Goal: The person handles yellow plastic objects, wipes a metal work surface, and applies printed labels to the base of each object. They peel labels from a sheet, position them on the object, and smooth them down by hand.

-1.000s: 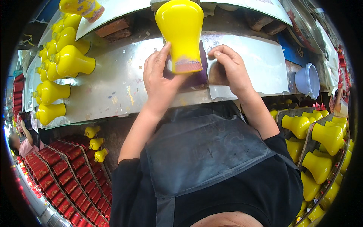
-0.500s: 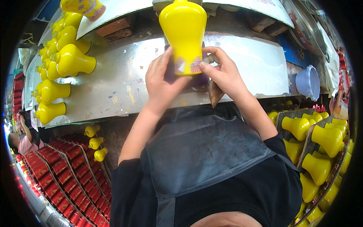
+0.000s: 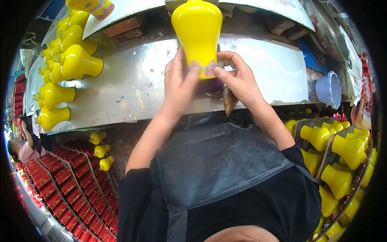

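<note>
A glossy yellow vase (image 3: 196, 30) lies in front of me, narrow foot toward me and broad shoulder away. Around its foot runs a patterned pink and blue decal (image 3: 210, 69), partly covered by my fingers. My left hand (image 3: 177, 78) is closed around the left side of the foot, its blurred thumb pressed on the decal area. On the right side my right hand (image 3: 242, 78) grips the foot, thumb tip at the decal's edge and index finger curled behind. A brown pointed wedge-shaped piece (image 3: 229, 101) sticks out below my right palm; whether I hold it is hidden.
Several yellow vases (image 3: 82, 61) line the bench's left end. A white sheet (image 3: 274, 70) covers the metal bench (image 3: 121, 90) on the right, near a pale blue bucket (image 3: 328, 89). Racked yellow vases (image 3: 348, 151) stand lower right, red containers (image 3: 60, 177) lower left. Another person (image 3: 30, 149) is far left.
My left hand has shifted right and up, its thumb now on the front of the foot. The decal's right part shows more fully. My right hand has barely moved.
</note>
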A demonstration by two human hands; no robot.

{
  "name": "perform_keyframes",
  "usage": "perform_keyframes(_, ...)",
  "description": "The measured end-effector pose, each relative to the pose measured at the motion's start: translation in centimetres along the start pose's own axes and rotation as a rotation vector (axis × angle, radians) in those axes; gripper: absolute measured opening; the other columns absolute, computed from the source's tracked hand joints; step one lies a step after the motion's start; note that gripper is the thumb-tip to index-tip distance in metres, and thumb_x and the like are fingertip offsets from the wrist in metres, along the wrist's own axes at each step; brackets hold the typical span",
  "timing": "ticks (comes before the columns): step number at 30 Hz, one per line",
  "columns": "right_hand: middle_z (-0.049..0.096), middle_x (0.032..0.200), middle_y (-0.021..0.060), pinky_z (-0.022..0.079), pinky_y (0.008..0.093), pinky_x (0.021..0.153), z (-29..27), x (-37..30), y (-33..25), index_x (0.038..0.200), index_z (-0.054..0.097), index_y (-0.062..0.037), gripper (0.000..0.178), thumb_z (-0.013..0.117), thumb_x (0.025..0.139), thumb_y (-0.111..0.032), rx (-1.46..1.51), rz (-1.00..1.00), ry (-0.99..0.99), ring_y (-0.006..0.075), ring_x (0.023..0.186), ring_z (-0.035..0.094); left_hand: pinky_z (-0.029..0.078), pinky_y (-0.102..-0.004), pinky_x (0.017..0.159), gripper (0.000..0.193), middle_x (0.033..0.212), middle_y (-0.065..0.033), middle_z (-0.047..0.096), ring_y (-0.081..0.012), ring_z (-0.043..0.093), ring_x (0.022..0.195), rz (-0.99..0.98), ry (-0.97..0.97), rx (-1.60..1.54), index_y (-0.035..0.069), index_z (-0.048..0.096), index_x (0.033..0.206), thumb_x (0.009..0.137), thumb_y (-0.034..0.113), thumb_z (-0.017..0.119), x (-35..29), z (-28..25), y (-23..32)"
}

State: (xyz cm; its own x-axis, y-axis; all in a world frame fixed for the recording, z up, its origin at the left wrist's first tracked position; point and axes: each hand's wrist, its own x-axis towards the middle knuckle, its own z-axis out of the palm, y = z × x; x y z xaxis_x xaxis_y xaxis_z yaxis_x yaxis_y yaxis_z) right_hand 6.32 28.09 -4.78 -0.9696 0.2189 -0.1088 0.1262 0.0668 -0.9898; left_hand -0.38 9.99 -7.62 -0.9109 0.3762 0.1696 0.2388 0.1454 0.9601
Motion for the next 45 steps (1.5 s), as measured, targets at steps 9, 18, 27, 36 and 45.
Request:
perform_keyframes(9, 0.071, 0.091, 0.0086, 0.051, 0.0258, 0.06, -0.3, -0.3, -0.9, 0.132, 0.058, 0.0005, 0.047, 0.072, 0.093, -0.023, -0.156, 0.01, 0.007, 0.0082, 0.066, 0.063, 0.034, -0.0474, 0.115, 0.081, 0.142, -0.0249, 0.053, -0.0393, 0.048, 0.133, 0.085, -0.057, 0.174, -0.002, 0.035, 0.155, 0.091, 0.036, 0.067, -0.3, -0.3, 0.3)
perform_keyframes(18, 0.069, 0.117, 0.0201, 0.054, 0.0298, 0.078, 1.0, -0.4, -2.6, 0.143, 0.05, 0.0024, 0.063, 0.066, 0.096, -0.036, -0.466, -0.105, 0.04, 0.0182, 0.083, 0.069, 0.037, -0.0416, 0.114, 0.061, 0.14, -0.0186, 0.055, -0.028, 0.051, 0.132, -0.018, 0.021, -0.272, -0.002, 0.044, 0.149, 0.101, 0.032, 0.062, -0.2, -0.1, 0.3)
perform_keyframes(27, 0.068, 0.117, 0.0303, 0.053, 0.0438, 0.094, 0.9, 0.9, -2.1, 0.145, 0.044, 0.0041, 0.066, 0.062, 0.097, -0.037, -0.21, 0.009, 0.044, 0.0416, 0.107, 0.07, 0.036, -0.0407, 0.114, 0.06, 0.142, -0.0184, 0.053, -0.0287, 0.05, 0.133, -0.007, 0.028, -0.26, -0.002, 0.042, 0.15, 0.104, 0.033, 0.055, -0.2, 0.1, -0.1)
perform_keyframes(36, 0.068, 0.118, 0.0294, 0.052, 0.0461, 0.095, 1.8, 0.4, -1.6, 0.146, 0.044, 0.0003, 0.066, 0.063, 0.096, -0.039, -0.341, -0.066, 0.018, 0.0452, 0.109, 0.067, 0.031, -0.0444, 0.116, 0.064, 0.146, -0.0235, 0.05, -0.0357, 0.044, 0.136, 0.03, 0.032, -0.047, -0.002, 0.039, 0.153, 0.106, 0.041, 0.047, -0.2, 0.6, -1.2)
perform_keyframes(45, 0.068, 0.118, 0.0302, 0.052, 0.0474, 0.095, 2.0, 0.4, -1.7, 0.146, 0.044, -0.0008, 0.066, 0.063, 0.095, -0.039, -0.37, -0.105, 0.014, 0.0468, 0.111, 0.066, 0.032, -0.0464, 0.115, 0.068, 0.145, -0.0256, 0.05, -0.0383, 0.044, 0.135, 0.05, 0.011, -0.038, -0.004, 0.038, 0.151, 0.102, 0.041, 0.051, 0.0, 0.4, -1.2)
